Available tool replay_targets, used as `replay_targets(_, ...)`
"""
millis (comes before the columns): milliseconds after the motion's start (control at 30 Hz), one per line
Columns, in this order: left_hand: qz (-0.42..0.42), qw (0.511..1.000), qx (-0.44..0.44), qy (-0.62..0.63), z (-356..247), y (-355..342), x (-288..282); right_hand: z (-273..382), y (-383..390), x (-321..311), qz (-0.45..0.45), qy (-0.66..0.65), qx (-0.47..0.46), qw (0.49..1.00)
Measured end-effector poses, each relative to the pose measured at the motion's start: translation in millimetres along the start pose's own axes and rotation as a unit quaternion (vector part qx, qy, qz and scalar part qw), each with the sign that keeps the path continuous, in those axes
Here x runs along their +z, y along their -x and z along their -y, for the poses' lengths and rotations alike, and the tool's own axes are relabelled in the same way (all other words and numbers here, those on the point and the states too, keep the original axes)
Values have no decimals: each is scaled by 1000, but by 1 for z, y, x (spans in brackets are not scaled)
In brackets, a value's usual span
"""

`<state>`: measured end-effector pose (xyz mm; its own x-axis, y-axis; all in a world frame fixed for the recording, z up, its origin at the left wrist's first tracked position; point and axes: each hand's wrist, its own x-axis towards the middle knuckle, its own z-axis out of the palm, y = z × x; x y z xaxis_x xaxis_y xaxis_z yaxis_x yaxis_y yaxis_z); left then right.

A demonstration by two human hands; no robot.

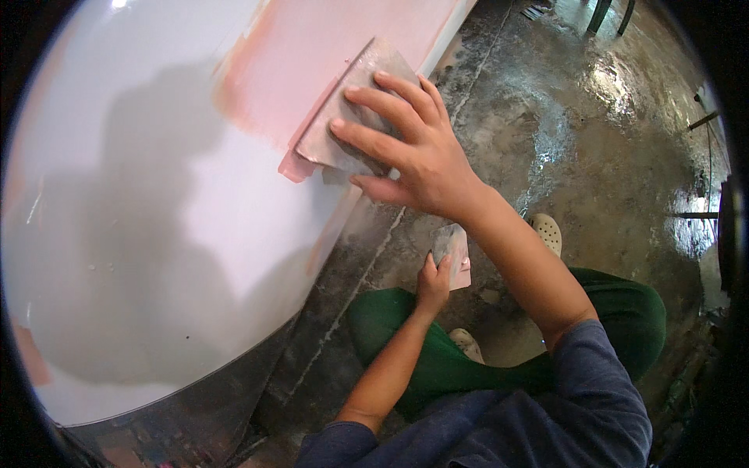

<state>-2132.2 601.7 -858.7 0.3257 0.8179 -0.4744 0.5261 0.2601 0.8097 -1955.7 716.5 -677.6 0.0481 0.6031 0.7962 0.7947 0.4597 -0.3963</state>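
My right hand (417,148) grips a flat grey putty spreader (365,101), fingers spread along its upper face and thumb at its lower side. The blade's edge rests on a curved white panel (234,210), where pink putty (295,165) shows along and below the edge. Lower down, away from the panel, my left hand (434,282) grips a second flat grey plate (449,243) with pink putty on its end. The left palm's inner side is hidden.
A wide pale-pink patch (312,47) with orange-brown borders covers the panel's upper part. Its right edge overhangs a wet, stained concrete floor (616,148). My bent knees in green trousers (624,312) and beige clogs (548,234) are below. Dark legs of some stand (599,15) rise at the far right.
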Motion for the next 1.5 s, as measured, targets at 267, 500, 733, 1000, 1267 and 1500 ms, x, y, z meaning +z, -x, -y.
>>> replay_targets(267, -59, 995, 36, -68, 21, -7, 2, -22, 40, 42, 21, -3, 12, 1000)
replay_targets(500, -10, 998, 7, -61, -5, -6, 5, -19, 27, 35, -13, -13, 8, 1000)
replay_targets(733, -78, 989, 93, 81, -46, 13, -21, -5, 26, -47, 66, -14, 79, 995)
replay_targets(1000, -303, 798, 441, 276, -216, 52, -102, 53, -4, -151, 85, -16, 66, 994)
replay_targets(1267, -260, 746, 539, 293, -240, 49, -111, 79, -9, -132, 137, -12, 53, 989)
replay_targets(1500, -415, 709, 532, 202, -208, 43, -116, 82, -2, -118, 237, -21, 49, 970)
